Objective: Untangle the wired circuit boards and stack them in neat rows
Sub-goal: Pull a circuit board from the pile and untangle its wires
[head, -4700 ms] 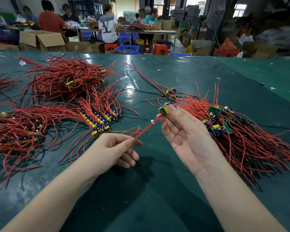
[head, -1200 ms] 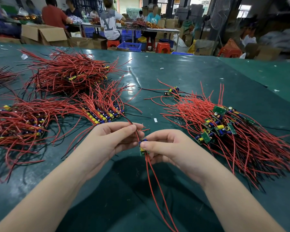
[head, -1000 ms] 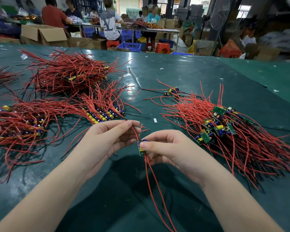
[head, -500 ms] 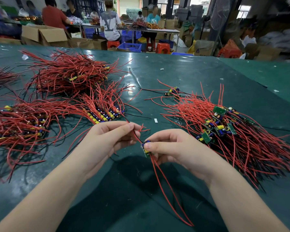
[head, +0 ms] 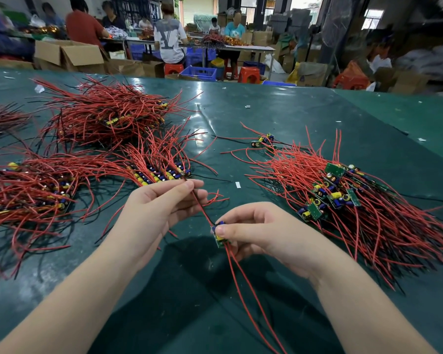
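Right hand point(head: 261, 231) pinches a small board point(head: 220, 235) just above the green table point(head: 317, 118). Left hand point(head: 161, 210) is raised beside it, pinching the board's wire point(head: 201, 208) between thumb and finger.

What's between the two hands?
Head view: a short red-and-black wire pair, taut from the left hand's pinch down to the small green circuit board pinched by the right hand.

We are reaching both bare forearms forward, our left hand point(head: 161, 208) pinching between thumb and forefinger with palm turned inward, our right hand point(head: 261, 231) curling its fingers in a close pinch just beside it.
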A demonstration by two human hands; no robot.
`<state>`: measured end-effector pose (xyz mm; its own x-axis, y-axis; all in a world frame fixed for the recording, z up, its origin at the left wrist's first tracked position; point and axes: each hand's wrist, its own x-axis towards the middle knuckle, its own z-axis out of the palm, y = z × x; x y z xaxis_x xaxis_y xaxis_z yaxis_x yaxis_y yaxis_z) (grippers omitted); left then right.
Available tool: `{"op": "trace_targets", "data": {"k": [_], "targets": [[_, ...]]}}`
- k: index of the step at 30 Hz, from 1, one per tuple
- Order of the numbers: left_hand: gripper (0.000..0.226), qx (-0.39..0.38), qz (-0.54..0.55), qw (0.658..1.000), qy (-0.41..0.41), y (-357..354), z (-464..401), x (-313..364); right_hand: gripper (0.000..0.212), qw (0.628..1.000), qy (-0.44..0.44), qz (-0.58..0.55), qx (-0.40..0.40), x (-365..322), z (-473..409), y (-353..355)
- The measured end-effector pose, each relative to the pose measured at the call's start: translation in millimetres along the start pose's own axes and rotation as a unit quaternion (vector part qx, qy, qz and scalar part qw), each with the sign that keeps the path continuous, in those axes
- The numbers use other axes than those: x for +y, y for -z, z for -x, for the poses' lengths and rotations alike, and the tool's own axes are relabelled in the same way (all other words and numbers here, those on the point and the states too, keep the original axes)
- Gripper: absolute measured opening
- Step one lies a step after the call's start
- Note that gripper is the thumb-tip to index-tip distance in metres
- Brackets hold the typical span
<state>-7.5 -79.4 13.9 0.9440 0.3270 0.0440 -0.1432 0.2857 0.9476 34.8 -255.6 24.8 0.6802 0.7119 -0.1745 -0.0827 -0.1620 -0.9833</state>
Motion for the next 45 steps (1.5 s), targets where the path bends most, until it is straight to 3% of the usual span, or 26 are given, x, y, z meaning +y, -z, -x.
{"op": "trace_targets", "data": {"k": [5, 29, 40, 45], "targets": [[0.017, 0.014, 0.047, 0.999, -0.010, 2.0, -3.0, 1.5, 0.005, 1.000, -0.002, 0.003, -0.001, -1.2, 0.1, 0.3], [0.012, 0.112, 0.055, 0.991, -0.038, 4.4, -5.6, 2.9, 0.001, 0.999, -0.022, 0.033, -0.026, -1.6, 3.5, -0.6], [0.019, 0.139, 0.093, 0.985, 0.033, 15.6, -12.3, 7.9, 0.002, 0.999, -0.016, 0.046, -0.023, -4.6, 6.5, 6.1], [0.017, 0.149, -0.031, 0.986, -0.069, 15.5, -11.2, 2.4, 0.003, 0.998, -0.013, 0.036, -0.040, -4.8, 7.2, 8.7]]}}
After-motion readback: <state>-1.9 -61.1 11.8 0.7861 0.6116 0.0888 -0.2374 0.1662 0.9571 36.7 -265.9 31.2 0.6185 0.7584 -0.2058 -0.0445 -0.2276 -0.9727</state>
